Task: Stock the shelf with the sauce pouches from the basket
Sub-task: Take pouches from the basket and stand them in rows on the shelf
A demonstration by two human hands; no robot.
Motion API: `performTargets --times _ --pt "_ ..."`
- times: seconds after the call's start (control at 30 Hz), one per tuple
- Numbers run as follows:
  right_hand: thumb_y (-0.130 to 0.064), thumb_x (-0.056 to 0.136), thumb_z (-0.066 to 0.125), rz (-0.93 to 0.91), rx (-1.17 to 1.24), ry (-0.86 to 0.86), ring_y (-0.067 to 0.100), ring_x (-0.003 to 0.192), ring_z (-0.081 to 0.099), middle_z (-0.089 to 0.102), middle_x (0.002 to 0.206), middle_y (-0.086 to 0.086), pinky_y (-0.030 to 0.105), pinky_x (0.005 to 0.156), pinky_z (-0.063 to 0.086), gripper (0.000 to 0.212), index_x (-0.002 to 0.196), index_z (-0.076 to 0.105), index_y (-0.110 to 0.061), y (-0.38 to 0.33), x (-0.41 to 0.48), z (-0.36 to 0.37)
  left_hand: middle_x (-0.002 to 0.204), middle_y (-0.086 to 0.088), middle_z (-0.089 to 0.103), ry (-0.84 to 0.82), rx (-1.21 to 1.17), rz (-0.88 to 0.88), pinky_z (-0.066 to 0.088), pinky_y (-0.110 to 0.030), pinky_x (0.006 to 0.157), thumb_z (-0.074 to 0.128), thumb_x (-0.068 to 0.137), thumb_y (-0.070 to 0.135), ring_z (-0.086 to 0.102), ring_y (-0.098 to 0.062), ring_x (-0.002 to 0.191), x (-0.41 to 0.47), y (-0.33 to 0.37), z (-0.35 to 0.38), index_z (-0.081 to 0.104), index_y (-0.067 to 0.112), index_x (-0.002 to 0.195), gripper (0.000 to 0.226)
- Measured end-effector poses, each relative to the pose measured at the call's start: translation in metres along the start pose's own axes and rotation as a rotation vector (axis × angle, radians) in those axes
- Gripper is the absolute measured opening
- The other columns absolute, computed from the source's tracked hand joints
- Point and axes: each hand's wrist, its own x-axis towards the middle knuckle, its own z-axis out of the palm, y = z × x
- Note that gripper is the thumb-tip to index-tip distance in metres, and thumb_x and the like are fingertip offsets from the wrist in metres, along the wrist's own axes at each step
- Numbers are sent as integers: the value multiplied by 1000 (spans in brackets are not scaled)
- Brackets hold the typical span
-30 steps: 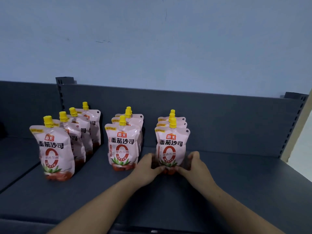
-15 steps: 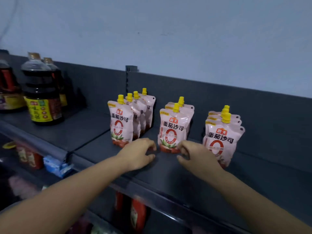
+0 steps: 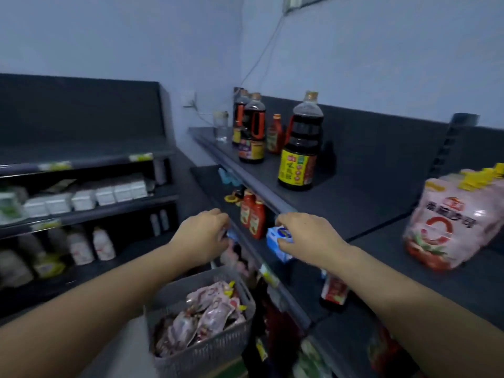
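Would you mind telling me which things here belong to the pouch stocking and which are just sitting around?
Part of the job: basket; sauce pouches in it; stocked pouches on the top shelf; left hand and right hand, both empty.

Just there: soy sauce bottles; red sauce bottles one shelf down; blue box; glass jar; white boxes on the left-side shelving.

Head-worn view, downward toward basket

2 hands; 1 basket; 3 dark bottles (pouches blurred, uncounted).
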Motion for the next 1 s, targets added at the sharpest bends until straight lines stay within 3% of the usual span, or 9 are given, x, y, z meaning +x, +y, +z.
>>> performTargets --times 0.1,0.27,0.4,0.63,0.77,1.0 --pt "-31 90 50 -96 -21 -65 28 102 58 60 112 9 36 71 43 23 102 50 -12 -39 39 30 115 -2 55 -92 68 -122 45 -33 81 55 86 31 54 -24 108 -28 -56 9 54 16 112 30" --pt "-27 88 49 -176 -30 -186 28 108 57 60 116 9 35 75 44 33 116 51 -10 -82 84 89 119 -2 53 -227 48 -320 43 -33 80 56 86 31 53 -24 110 -65 -121 42 54 16 115 33" --pt "-28 87 50 -240 -46 -337 30 103 58 59 116 12 35 72 48 32 114 51 -9 -92 111 141 115 -6 55 -330 36 -425 42 -32 76 55 86 29 52 -26 105 -77 -153 79 55 14 107 26" --pt "-23 88 52 -417 -173 -493 30 107 57 60 117 10 33 72 42 30 115 52 -8 -84 160 231 122 -6 56 -474 -20 -583 43 -35 90 54 86 36 49 -27 116 -62 -178 163 57 16 116 36" --pt "-19 90 48 -522 -228 -597 29 111 57 58 123 11 34 76 45 36 124 47 -8 -78 186 289 117 -8 59 -540 -92 -682 45 -34 85 53 86 33 52 -28 111 -51 -186 205 58 13 107 29" --pt "-21 89 49 -566 -230 -787 29 111 56 59 121 11 35 83 47 35 122 50 -10 -72 200 370 120 -9 59 -713 -155 -769 44 -34 88 54 87 26 54 -28 111 -49 -193 277 57 13 111 28"
